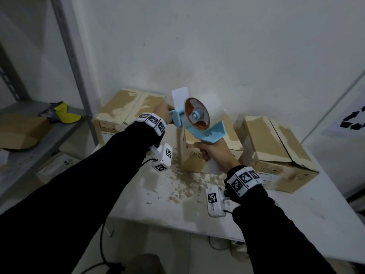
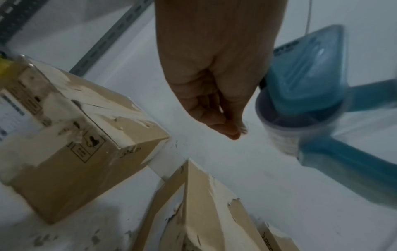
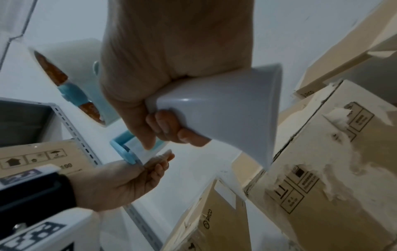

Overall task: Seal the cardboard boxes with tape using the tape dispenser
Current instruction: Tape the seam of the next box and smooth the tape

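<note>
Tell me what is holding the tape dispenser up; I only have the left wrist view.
Observer: The right hand grips the tape dispenser by its handle.
Operator: Is the left hand on the tape?
Observer: Yes, its fingers pinch the tape end at the dispenser's front.
Operator: How many boxes?
Observer: Three on the table; the right box is outside your view.

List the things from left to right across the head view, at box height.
Shelf → yellow item → left box → left hand → tape dispenser → right box → recycling sign.
</note>
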